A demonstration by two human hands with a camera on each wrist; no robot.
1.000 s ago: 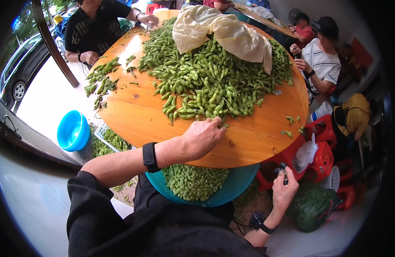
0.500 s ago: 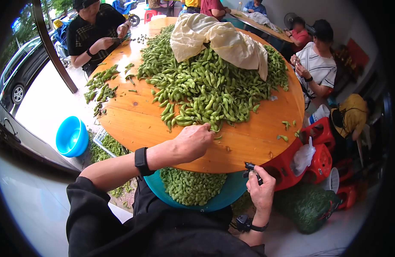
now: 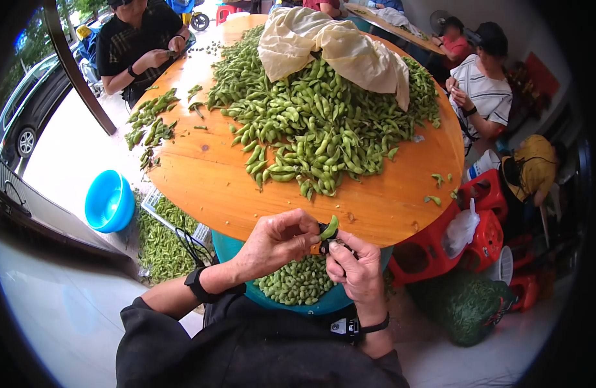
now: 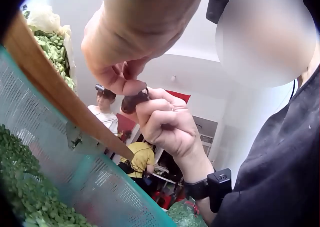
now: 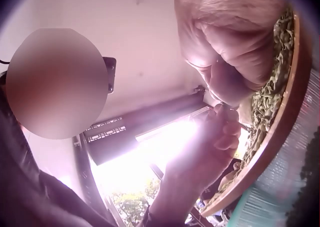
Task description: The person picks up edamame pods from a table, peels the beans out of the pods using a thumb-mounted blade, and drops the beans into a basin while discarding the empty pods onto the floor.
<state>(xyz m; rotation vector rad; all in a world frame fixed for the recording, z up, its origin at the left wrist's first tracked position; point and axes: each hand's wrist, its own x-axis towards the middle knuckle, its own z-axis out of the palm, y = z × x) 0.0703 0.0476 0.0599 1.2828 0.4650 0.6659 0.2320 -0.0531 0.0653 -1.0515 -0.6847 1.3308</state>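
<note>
In the head view my left hand (image 3: 278,242) pinches a green edamame pod (image 3: 329,227) between thumb and fingers. My right hand (image 3: 360,271) grips a small black tool (image 3: 325,247) right up against the pod. The two hands meet close over the near table edge, above a teal basin (image 3: 227,249) with shelled green beans (image 3: 294,282). In the left wrist view the dark tool (image 4: 134,102) shows between the fingertips of both hands. The right wrist view shows my left hand (image 5: 200,157) meeting the right hand (image 5: 230,42), with the pod hidden.
A large heap of edamame pods (image 3: 317,136) covers the round wooden table (image 3: 201,168), partly under a cream cloth (image 3: 336,48). A blue basin (image 3: 109,202) and a crate of pods (image 3: 175,220) stand left. Red stools (image 3: 485,242) stand right. Other people sit around the table.
My left hand has come back from the heap's near edge with a pod. My right hand has moved up and left with the black tool, and both hands now meet.
</note>
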